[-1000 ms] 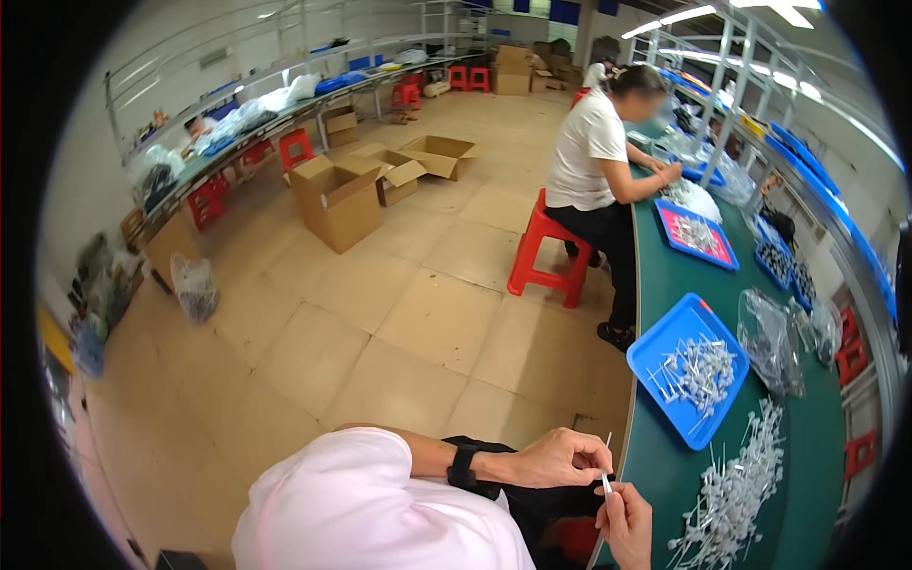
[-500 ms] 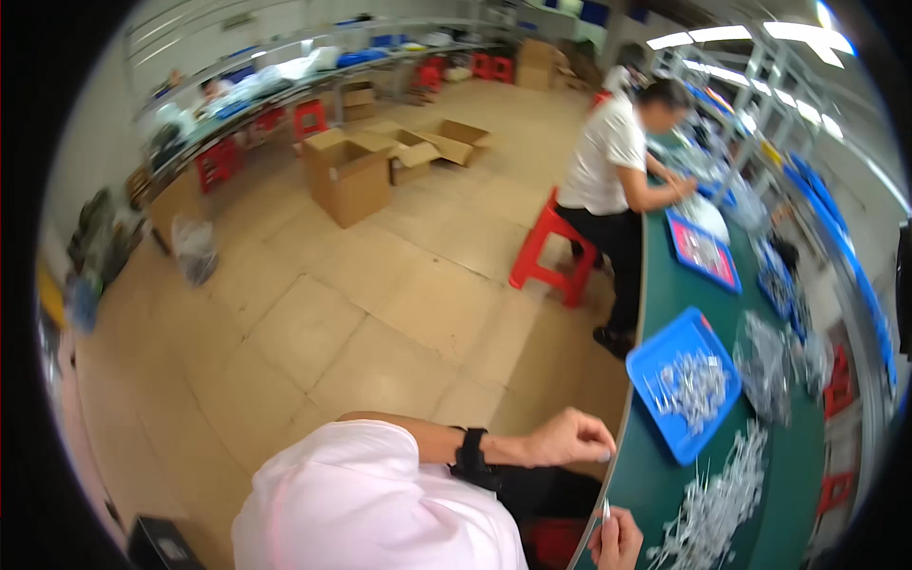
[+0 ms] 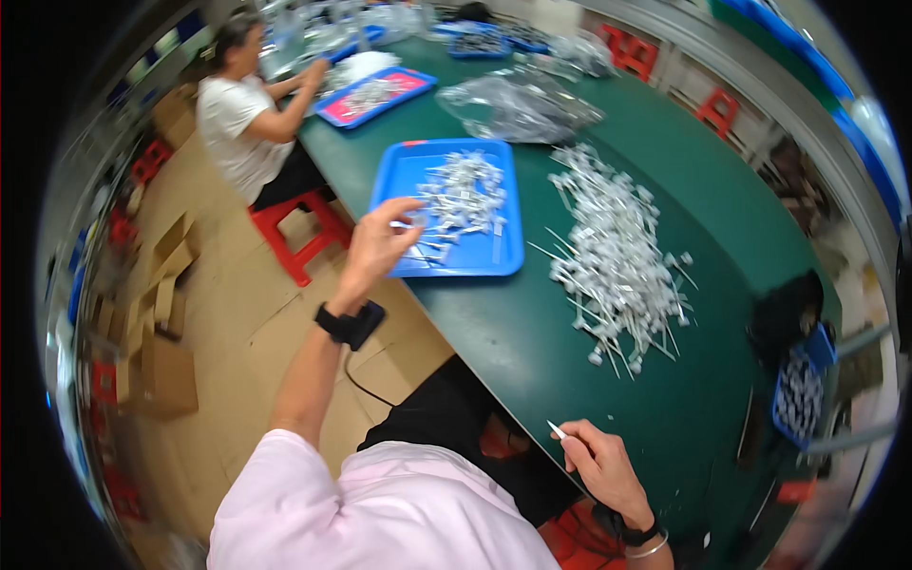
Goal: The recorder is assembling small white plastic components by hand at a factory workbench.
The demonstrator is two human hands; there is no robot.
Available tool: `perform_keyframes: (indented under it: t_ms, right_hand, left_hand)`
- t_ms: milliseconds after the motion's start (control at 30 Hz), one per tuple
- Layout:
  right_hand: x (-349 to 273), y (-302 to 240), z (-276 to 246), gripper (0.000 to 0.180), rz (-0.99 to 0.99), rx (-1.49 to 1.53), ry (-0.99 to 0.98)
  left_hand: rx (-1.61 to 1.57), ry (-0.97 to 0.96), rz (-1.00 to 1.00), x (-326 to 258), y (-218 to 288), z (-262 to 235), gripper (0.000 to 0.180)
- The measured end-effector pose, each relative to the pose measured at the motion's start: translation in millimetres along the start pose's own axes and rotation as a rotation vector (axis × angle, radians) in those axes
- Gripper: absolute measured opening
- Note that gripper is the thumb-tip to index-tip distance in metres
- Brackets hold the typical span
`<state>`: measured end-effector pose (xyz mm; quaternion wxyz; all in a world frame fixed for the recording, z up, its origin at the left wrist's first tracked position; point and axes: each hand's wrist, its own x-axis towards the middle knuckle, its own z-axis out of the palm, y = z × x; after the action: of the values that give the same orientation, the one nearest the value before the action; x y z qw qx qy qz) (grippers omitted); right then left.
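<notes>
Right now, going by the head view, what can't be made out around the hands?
All in the head view:
- Whether the left hand grips anything: blurred, above the blue tray.
- Rear of the white pointed piece: hidden by the right hand.
- Lower layers of the white pile: covered by upper pieces.
- Plastic bag's contents: obscured by creases.

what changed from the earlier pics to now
The left hand has moved away from the right hand, forward to the blue tray; the view has swung right. The right hand still holds a slim white pointed piece. The tray and loose white pile remain on the green table.
</notes>
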<state>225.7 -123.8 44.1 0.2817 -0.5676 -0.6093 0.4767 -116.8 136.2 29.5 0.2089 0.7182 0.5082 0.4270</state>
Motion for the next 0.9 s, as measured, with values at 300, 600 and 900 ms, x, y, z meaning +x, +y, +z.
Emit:
perform_keyframes:
  t_ms: [300, 600, 900]
  right_hand:
    - [-12.4, 4.6, 5.3, 0.016, 0.106, 0.033, 0.233]
    - [-37.2, 14.5, 9.5, 0.018, 0.18, 0.059, 0.402]
    - [-41.8, 22.4, 9.2, 0.019, 0.098, 0.123, 0.449]
  left_hand:
    - [-0.358, -0.468, 0.114, -49.5, 92.8, 95.5, 0.011]
    - [-0.091, -0.693, 0.569, -68.5, 126.1, 184.0, 0.019]
    - [-0.068, -0.831, 0.551, -57.5, 119.6, 189.1, 0.017]
